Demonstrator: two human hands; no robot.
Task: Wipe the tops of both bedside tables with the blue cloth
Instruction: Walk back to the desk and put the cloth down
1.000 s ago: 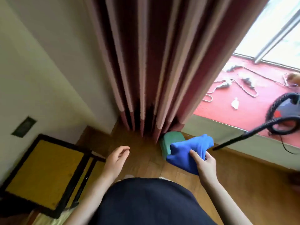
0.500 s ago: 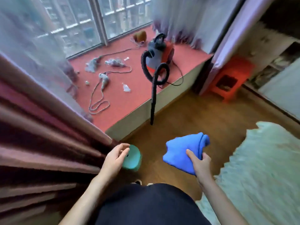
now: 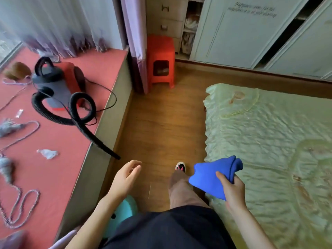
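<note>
The right hand [image 3: 233, 191] pinches the bunched blue cloth [image 3: 213, 175] above the bed's edge [image 3: 260, 141]; the left hand [image 3: 125, 178] hangs empty, fingers loosely spread. Walking this narrow aisle, a foot might catch the vacuum hose [image 3: 100, 141] jutting out.

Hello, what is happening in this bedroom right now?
A person stands on the wooden floor between a red window ledge and a bed with a pale green cover. The right hand grips a bunched blue cloth; the left hand is open and empty. No bedside table is in view, so no wiping is happening now.
</note>
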